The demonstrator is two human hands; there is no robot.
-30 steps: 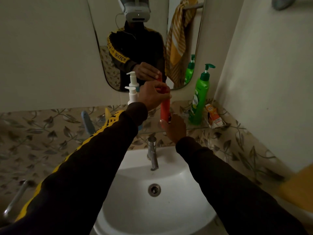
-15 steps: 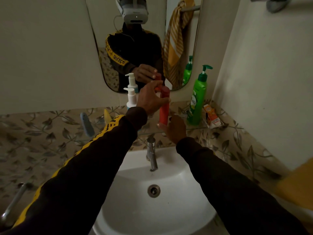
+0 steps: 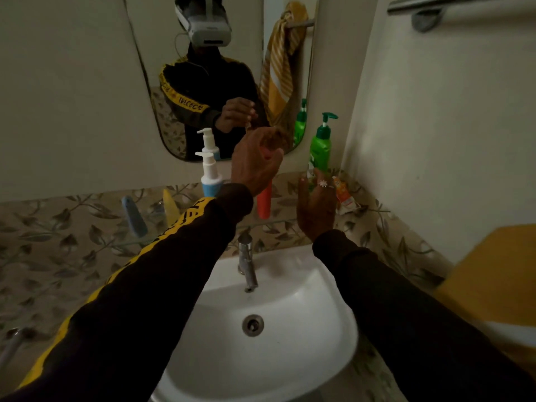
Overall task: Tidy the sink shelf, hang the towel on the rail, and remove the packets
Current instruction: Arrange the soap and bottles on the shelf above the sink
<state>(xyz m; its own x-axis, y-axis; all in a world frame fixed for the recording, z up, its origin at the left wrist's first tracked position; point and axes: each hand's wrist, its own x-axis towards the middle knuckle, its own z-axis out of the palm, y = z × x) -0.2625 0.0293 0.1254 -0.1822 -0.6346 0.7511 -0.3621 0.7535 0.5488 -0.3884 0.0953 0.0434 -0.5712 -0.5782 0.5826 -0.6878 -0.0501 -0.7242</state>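
A red bottle (image 3: 264,202) stands upright on the glass sink shelf (image 3: 285,221). My left hand (image 3: 255,162) grips its top, which is hidden behind my fingers. My right hand (image 3: 316,205) is open just right of it, fingers straight and reaching towards the green pump bottle (image 3: 320,144) and the orange packet (image 3: 344,195) in the shelf's right corner. A white pump bottle with a blue base (image 3: 211,176) stands left of the red one. A yellow striped towel (image 3: 279,68) shows in the mirror, hanging on a rail. A metal rail (image 3: 435,7) is on the right wall.
A blue item (image 3: 135,217) and a yellow item (image 3: 170,206) lie at the shelf's left end. Below are the tap (image 3: 246,262) and the white basin (image 3: 290,358). A yellow object (image 3: 493,271) sits at the right edge. The side wall stands close on the right.
The red bottle has come down onto the shelf under my left hand. My right hand left the bottle's base and moved right towards the green bottle and packet.
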